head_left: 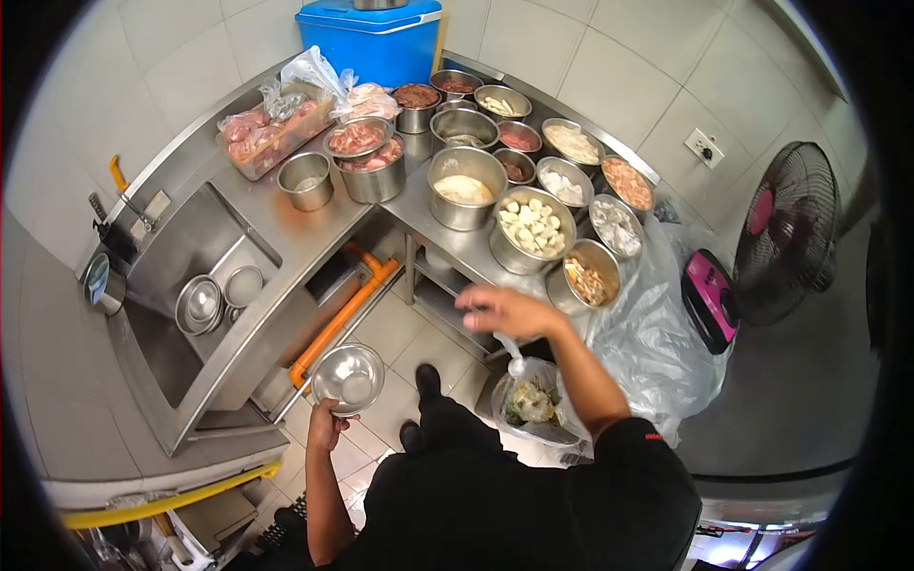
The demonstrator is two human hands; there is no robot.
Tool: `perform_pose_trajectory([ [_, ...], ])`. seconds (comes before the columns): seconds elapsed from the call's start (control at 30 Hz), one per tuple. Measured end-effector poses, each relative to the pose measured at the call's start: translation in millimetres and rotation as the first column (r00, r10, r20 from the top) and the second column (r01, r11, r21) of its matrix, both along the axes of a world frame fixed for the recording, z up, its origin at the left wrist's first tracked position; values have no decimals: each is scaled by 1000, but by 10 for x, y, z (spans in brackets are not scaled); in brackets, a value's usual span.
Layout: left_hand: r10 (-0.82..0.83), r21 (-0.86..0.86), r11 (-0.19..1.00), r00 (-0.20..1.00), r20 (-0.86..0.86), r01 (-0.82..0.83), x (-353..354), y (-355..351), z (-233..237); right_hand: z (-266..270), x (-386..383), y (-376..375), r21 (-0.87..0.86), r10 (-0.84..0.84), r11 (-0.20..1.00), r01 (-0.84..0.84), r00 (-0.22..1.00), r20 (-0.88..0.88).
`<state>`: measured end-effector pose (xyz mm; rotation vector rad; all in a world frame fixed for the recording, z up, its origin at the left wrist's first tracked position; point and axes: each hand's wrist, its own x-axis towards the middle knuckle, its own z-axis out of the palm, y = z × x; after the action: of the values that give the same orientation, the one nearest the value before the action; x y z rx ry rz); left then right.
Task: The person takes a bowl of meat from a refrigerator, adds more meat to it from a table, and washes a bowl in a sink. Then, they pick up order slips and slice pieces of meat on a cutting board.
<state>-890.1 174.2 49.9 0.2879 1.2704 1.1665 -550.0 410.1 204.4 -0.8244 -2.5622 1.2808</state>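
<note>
Bowl [349,378] first: it is a small shiny one. My left hand [327,425] holds it low by my side, over the floor and just below the sink [167,249]. The fingers are closed on the near rim. The bowl sits flat with its mouth up. I think that is so nothing can tip out, though it looks empty to me.

My right hand [505,311] is stretched out in front, near the edge of the counter [314,228]. It is close to a pot [586,276] with brown bits in it. The fingers look spread apart with nothing in them, but the hand is blurry, so I am not fully sure.

Many pots stand packed side by side on the counter. I think they are kept that close so one arm can reach them all. One pot [531,228] has white chunks in it. A tray [262,138] of pink meat sits at the back, near a blue box [371,38].

A small bag [531,404] with something green hangs right under my right arm. I cannot tell what holds it up. A big clear bag [657,333] hides the end of the counter. More bowls [202,303] lie in the sink. A fan [785,228] stands at the far right. The dark ring around the view cuts off the corners, and my black shirt hides the floor below me.
</note>
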Motion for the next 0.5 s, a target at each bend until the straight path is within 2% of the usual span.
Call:
perform_pose_trajectory([
  [0.03,32,23,999,999,8,-32,-84,83,43,78,-89,340,121,10,993,3,994,-110],
  [0.1,63,49,997,998,11,-64,-309,198,-42,467,-276,981,243,-92,961,129,983,-158],
  [0.17,88,78,993,996,13,-89,-479,355,-38,684,-415,1771,296,-132,940,171,980,-146],
  [0.23,243,66,968,970,-16,-241,-557,501,276,606,-503,2666,455,-268,834,314,949,-164],
  [0.27,244,72,968,970,-20,-242,-621,598,357,613,-549,3143,385,-326,852,355,935,-140],
  [0.3,312,48,949,949,-38,-310,-674,670,437,611,-596,3587,308,-380,866,394,919,-107],
  [0.37,380,21,925,923,-60,-380,-752,988,725,626,-693,4377,515,-451,717,469,876,-170],
  [0.43,545,-35,836,836,-61,-547,-767,1298,1008,397,-781,5298,518,-537,658,547,823,-187],
  [0.5,520,-30,849,845,-123,-527,-1001,1426,1027,345,-906,5841,608,-562,607,512,817,-127],
])
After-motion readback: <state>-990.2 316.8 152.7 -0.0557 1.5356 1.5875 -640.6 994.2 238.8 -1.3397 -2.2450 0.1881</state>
